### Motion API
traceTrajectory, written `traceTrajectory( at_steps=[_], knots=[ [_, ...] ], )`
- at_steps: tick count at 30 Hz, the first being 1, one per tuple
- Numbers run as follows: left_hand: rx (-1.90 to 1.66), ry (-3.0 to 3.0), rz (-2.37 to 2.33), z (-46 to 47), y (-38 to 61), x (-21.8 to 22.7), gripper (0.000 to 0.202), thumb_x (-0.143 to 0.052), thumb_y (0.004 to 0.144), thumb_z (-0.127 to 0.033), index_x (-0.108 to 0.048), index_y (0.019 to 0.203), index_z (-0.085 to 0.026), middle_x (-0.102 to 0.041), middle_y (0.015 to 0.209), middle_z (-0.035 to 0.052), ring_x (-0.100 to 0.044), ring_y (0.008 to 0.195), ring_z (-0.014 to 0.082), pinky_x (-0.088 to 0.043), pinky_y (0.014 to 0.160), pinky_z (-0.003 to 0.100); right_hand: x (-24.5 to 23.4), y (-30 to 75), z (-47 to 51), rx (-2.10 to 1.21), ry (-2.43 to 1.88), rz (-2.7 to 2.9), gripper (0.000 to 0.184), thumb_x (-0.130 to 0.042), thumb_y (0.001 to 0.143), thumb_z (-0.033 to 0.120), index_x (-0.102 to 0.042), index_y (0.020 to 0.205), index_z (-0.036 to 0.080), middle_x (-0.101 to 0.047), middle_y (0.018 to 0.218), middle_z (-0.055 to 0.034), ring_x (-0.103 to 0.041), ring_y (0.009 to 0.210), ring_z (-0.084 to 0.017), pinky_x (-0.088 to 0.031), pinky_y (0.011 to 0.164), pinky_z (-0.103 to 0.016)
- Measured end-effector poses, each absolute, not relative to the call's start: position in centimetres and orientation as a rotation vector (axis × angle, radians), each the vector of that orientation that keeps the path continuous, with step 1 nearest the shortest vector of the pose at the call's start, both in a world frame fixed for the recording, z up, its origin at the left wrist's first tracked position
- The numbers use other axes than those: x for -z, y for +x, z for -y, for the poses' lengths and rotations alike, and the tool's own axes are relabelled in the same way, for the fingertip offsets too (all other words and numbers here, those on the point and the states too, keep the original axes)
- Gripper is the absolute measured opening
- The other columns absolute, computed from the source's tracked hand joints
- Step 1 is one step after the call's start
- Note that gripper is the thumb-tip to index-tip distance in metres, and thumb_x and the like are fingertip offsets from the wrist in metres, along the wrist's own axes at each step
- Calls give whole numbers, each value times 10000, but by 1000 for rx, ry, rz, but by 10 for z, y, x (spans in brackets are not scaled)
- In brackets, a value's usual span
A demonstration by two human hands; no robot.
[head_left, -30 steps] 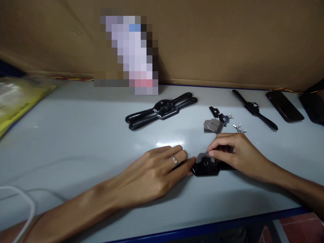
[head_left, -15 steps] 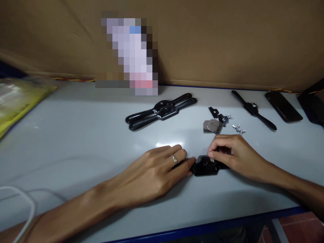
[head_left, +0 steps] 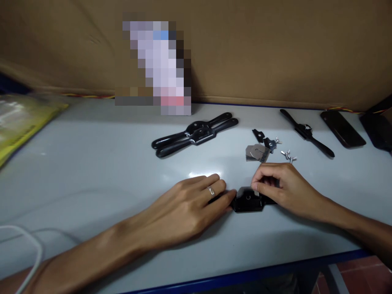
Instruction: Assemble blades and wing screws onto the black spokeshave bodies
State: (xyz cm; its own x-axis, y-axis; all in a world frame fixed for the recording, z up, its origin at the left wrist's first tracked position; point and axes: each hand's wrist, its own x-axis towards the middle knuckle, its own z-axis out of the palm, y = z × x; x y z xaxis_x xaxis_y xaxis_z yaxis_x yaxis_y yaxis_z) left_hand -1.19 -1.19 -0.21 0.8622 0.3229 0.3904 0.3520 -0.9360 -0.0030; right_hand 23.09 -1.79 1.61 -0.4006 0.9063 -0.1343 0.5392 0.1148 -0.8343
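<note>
A black spokeshave body (head_left: 246, 201) lies on the pale table (head_left: 92, 171) between my hands. My left hand (head_left: 190, 204), with a ring on one finger, rests over its left handle and holds it down, fingers together. My right hand (head_left: 281, 188) covers the right handle. Its thumb and fingertips pinch a small grey metal blade at the top edge of the body; most of the blade is hidden.
Two more black spokeshaves (head_left: 196, 132) lie together behind my hands, a third (head_left: 306, 132) at the right. Loose metal blades (head_left: 257, 153), black caps (head_left: 259, 135) and wing screws (head_left: 288, 155) sit between them. Cardboard wall (head_left: 275, 53) behind, yellow bag (head_left: 18, 122) left, white cable (head_left: 33, 249) near left.
The grey blade under my right fingertips has slid down into the black body, so less of it shows. Both hands stay in about the same place.
</note>
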Motion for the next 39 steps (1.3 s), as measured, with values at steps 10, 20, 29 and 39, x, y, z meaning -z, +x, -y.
traceTrajectory(
  at_steps=[10, 20, 29, 39],
  knots=[
    [626, -2937, 538, 13, -8, 1, 141, -472, 988, -144, -605, 1023, -111, -583, 747, 16, -537, 682, 163, -466, 557, 286, -17, 232, 17, -1200, -1408, 2012, 169, -590, 866, 205, -657, 711, 196, -600, 660, 22, -480, 579, -100, -362, 557, -263],
    [618, -2949, 542, 13, -8, 2, 143, -469, 991, -143, -608, 1009, -109, -584, 760, 26, -523, 682, 171, -462, 548, 295, -15, 232, 17, -1203, -1382, 2018, 169, -589, 868, 195, -650, 710, 198, -586, 656, 24, -475, 580, -102, -365, 559, -267],
    [607, -2935, 560, 13, -9, 3, 162, -462, 990, -145, -619, 1017, -113, -604, 811, 48, -566, 737, 173, -492, 572, 291, -40, 250, 3, -841, -1402, 1968, 178, -589, 905, 309, -674, 778, 218, -682, 775, -10, -591, 723, -166, -414, 672, -307],
    [568, -2934, 564, 14, -11, 6, 202, -467, 997, -177, -584, 1132, -83, -597, 860, 62, -574, 766, 204, -512, 599, 330, -47, 299, -27, -280, -1831, 2284, 136, -614, 853, 332, -666, 800, 219, -686, 749, -18, -575, 661, -173, -370, 617, -304]
  ],
)
